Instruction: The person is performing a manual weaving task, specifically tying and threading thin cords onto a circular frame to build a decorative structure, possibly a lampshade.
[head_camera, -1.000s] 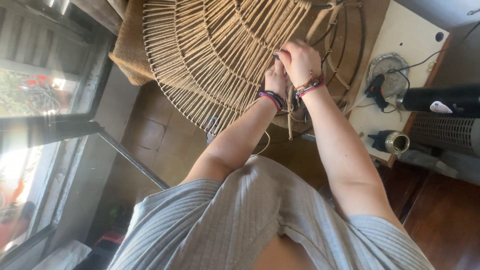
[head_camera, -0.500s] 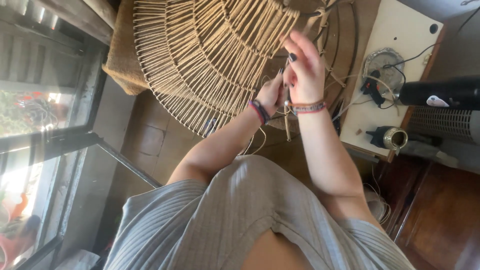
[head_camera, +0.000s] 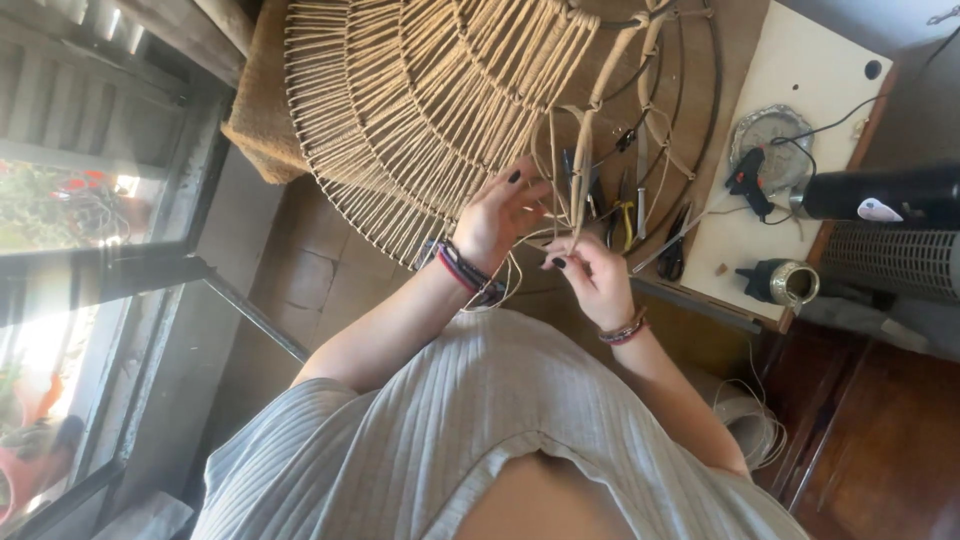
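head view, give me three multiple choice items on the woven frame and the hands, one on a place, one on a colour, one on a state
1. Where does the glue gun lie?
A. on the pale board
B. on the floor tiles
C. in the person's lap

2. What colour is the cord wound on the round frame?
A. blue
B. tan
C. white

3. What is the right hand doing?
A. resting flat on the board
B. gripping the scissors
C. pinching a strand of cord

Answers:
1 A: it sits on the pale board beside a silver dish.
2 B: the wrapped cord is straw-tan all over.
3 C: its fingers close on the strand of cord hanging from the frame, with the left hand spread open beside it.
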